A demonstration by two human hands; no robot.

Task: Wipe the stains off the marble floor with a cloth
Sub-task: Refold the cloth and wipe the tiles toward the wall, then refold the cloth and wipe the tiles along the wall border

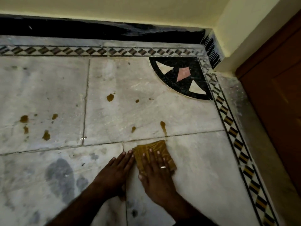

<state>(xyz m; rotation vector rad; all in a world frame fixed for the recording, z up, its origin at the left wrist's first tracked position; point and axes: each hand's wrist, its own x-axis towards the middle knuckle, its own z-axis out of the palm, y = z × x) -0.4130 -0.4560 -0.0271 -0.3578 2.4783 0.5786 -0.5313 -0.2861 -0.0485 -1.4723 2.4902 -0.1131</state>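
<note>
Marble floor (162, 111): grey-white, spotted with amber-brown stains (110, 97). Cloth (151, 152): mustard yellow, patterned. Border strip (97, 51): black-and-white diamonds. Skirting (81, 28): black.

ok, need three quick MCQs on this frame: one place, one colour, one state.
1. The folded brown cloth lies under which hand?
A left
B right
C neither

2. The spilled stains on the white marble floor are:
A amber-brown
B red
C green

3. The elongated stain just beyond the cloth is:
A wiped away
B untouched
C covered by cloth

Key: 1 B, the ringed right hand lies flat on it while the left hand rests on bare floor; 2 A, every blot is amber-brown; 3 B, it shows whole above the cloth's edge.
</note>
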